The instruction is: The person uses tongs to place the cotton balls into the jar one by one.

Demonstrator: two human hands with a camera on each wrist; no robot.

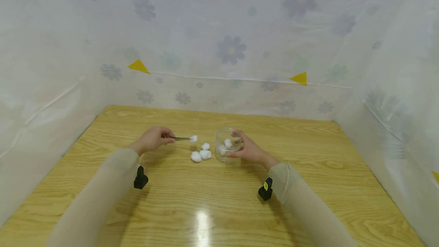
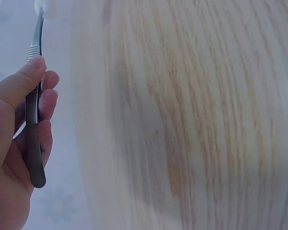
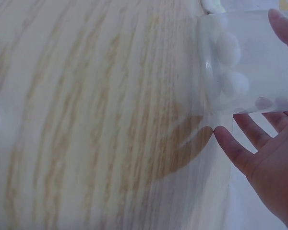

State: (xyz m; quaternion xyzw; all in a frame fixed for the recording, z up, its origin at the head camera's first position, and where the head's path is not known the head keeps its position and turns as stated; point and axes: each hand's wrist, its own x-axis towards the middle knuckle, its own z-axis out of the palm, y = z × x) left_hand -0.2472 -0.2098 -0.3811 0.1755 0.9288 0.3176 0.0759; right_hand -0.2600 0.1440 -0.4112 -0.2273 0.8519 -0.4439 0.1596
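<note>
My left hand [image 1: 157, 138] pinches metal tweezers [image 2: 33, 120] between thumb and fingers. A white cotton ball [image 1: 193, 138] is caught in the tweezer tips, held above the table to the left of a clear jar [image 1: 219, 155]. Thumb and fingers of my right hand [image 1: 250, 149] are curled round the right side of that jar, which stands upright with its mouth uncovered. Inside the jar lie cotton balls [image 3: 229, 50], at least two showing through the wall. Between the tweezers and the jar, three more cotton balls [image 1: 196, 157] rest close together on the table.
The wood-grain table [image 1: 192, 197] reaches back to a flower-patterned plastic curtain [image 1: 205, 26], which also hangs along both sides. Yellow triangles [image 1: 138, 66] are stuck on the curtain. Black cameras [image 1: 140, 178] sit at both wrists.
</note>
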